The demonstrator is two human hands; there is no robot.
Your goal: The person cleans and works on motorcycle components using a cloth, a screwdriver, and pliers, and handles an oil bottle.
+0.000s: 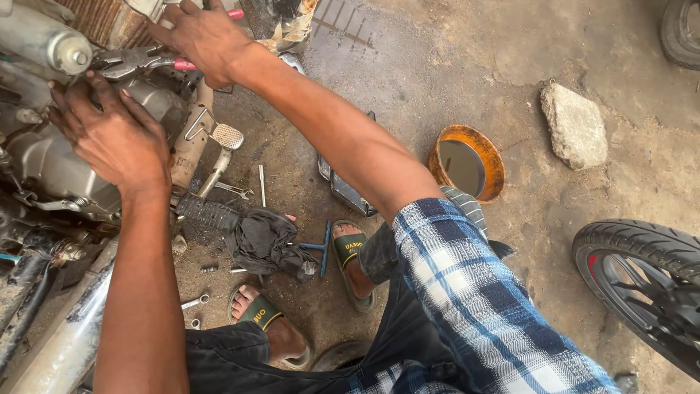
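My left hand (113, 135) lies flat with fingers spread on the grey engine casing (51, 164) of a motorcycle at the left. My right hand (204, 36) reaches across at the top and grips pliers with red handles (142, 62), whose jaws point left toward the engine. A brake pedal (222, 142) and a ribbed black footpeg (208, 213) stick out just below my left hand. The part the plier jaws touch is hidden behind the engine.
On the dirt floor lie a dark rag (266, 241), spanners (235, 190), a blue T-handle tool (321, 248) and small bolts. An orange-rimmed pan of dark oil (467, 162), a stone (574, 125) and a motorcycle wheel (649, 281) are at right. My sandalled feet (350, 255) rest below.
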